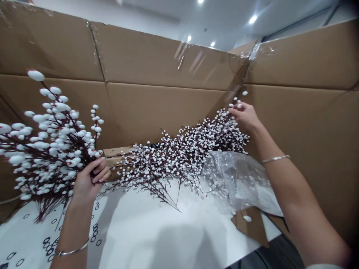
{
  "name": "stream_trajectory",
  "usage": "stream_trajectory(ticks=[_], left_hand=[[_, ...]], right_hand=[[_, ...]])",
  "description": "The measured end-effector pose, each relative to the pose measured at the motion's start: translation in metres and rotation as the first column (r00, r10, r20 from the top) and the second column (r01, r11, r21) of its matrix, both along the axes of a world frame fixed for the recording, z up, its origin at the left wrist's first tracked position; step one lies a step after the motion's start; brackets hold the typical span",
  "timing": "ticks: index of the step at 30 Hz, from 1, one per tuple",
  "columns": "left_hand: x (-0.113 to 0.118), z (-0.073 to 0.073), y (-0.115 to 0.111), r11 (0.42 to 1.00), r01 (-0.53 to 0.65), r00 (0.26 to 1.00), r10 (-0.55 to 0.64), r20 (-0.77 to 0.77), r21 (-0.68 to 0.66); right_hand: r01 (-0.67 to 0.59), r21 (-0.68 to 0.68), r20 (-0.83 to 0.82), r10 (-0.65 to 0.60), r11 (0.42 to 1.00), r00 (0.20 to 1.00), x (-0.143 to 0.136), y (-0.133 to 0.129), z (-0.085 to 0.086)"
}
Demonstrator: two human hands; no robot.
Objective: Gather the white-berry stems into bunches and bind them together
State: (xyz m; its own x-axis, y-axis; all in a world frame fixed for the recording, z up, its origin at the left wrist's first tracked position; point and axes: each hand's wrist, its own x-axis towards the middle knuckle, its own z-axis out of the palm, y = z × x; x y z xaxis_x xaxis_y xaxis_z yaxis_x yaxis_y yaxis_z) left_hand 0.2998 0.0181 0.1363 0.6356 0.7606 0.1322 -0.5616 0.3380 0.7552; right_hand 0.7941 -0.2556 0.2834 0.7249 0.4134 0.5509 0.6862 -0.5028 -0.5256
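Observation:
My left hand [91, 179] is closed round the stem of an artificial berry branch [97, 121] with white berries on a dark stem. Right beside it stands a large bunch of white berry branches [53, 138], its dark stems gathered near the table. My right hand [245, 117] is raised at the far right end of a long heap of white berry stems [179, 149]. Its fingers pinch the berried tip of a branch [235, 104]; the rest of that branch is lost in the heap.
Tall cardboard walls [168, 104] enclose the white table [134, 224] at the back and right. A clear plastic bag [244, 179] lies against the heap. Several small black rings [94, 233] are scattered at the left. A cardboard piece [252, 224] lies at the table's right edge.

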Motion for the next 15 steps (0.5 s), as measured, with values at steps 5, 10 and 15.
stream_trajectory(ticks=[5,10,15], left_hand=[[0.000,0.001,-0.001,1.000,-0.002,1.000,0.002,0.002,0.004],[0.001,0.000,0.000,1.000,-0.003,1.000,0.003,0.009,0.005],[0.001,0.000,0.000,1.000,0.000,1.000,0.000,-0.004,-0.005]], right_hand=[[-0.348,0.266,-0.126,0.390,0.899,0.912,-0.045,0.040,-0.003],[-0.579,0.318,-0.174,0.647,0.751,0.742,-0.092,0.081,-0.007],[-0.732,0.301,-0.212,0.791,0.611,0.573,-0.133,0.113,-0.006]])
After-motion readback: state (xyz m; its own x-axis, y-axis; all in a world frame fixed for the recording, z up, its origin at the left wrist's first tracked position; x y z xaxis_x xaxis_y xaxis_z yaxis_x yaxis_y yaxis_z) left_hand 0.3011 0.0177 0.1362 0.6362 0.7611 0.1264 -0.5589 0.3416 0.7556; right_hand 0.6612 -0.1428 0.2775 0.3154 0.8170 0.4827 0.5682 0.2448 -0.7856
